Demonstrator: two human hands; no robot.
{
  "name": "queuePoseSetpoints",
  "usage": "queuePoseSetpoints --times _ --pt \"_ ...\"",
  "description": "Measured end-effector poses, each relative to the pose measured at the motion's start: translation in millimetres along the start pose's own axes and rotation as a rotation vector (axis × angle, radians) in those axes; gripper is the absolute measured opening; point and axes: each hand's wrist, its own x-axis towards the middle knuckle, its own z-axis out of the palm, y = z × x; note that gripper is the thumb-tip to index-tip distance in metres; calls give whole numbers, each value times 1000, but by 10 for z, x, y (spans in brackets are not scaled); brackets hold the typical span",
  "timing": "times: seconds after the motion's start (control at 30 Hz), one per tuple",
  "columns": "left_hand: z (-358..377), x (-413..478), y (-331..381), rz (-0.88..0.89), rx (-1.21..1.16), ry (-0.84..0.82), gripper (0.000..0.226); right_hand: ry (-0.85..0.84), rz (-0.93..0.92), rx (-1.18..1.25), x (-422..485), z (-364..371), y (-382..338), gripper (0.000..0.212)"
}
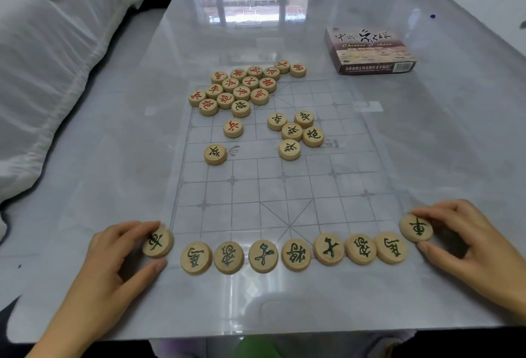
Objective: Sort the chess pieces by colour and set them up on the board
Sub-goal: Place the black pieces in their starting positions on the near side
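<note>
A clear plastic board (287, 187) with a printed grid lies on the table. Along its near edge runs a row of several green-lettered wooden discs (263, 256). My left hand (113, 261) pinches the leftmost green disc (157, 241) at the near left corner. My right hand (469, 243) pinches the rightmost green disc (416, 227) at the near right corner. A cluster of red-lettered discs (242, 87) sits at the far left of the board, with one red disc (233, 128) apart. Several loose green discs (296, 132) lie mid-board, one (215, 154) further left.
The Chinese chess box (370, 50) stands at the far right of the glossy grey table (85, 187). White bedding (42, 58) lies along the left side. The table's near edge runs just below my wrists.
</note>
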Motion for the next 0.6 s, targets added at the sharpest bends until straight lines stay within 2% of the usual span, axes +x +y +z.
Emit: queuePoseSetpoints --times 0.13,0.3,0.47,0.6 --pt "-42 -54 -8 4 5 -28 60 -6 -39 -9 -97 -6 -6 38" --pt "-11 -87 89 -71 41 58 39 3 -23 20 -125 46 2 41" --pt "-102 -149 46 -57 -6 -57 64 70 -7 31 -112 94 -46 45" --pt "-132 -116 -6 -14 -16 -82 58 75 9 27 -112 118 -32 42"
